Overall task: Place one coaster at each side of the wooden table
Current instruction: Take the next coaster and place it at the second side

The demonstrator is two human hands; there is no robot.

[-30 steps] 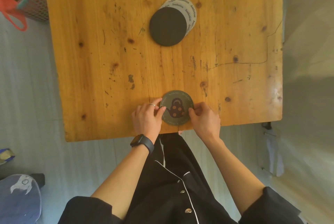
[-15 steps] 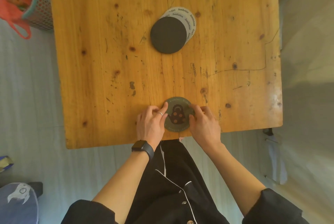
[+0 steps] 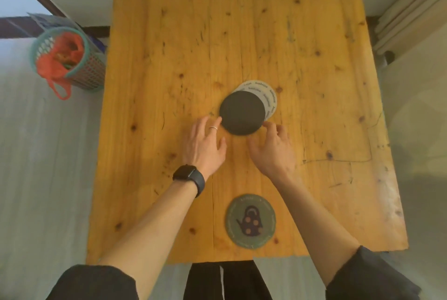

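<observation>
A square wooden table [image 3: 157, 87] fills the view. A green coaster with a teapot picture [image 3: 251, 221] lies flat near the table's near edge, with no hand on it. In the middle sits a small fanned stack: a dark coaster [image 3: 242, 112] lies face down on top of pale printed coasters [image 3: 268, 95]. My left hand [image 3: 205, 145], with a ring and a black watch at the wrist, has its fingers spread and its fingertips at the dark coaster's left edge. My right hand [image 3: 273, 148] has its fingertips at the lower right edge of the dark coaster. Neither hand holds anything.
A teal mesh basket [image 3: 79, 72] with a red bag in it stands on the floor left of the table. Folded pale fabric [image 3: 411, 7] lies off the table's far right corner. The floor is pale on the left, right and far sides of the table.
Both hands let go of the green teapot coaster at the near edge and moved forward to the stack in the middle. The view tilted up, and the whole table shows.
</observation>
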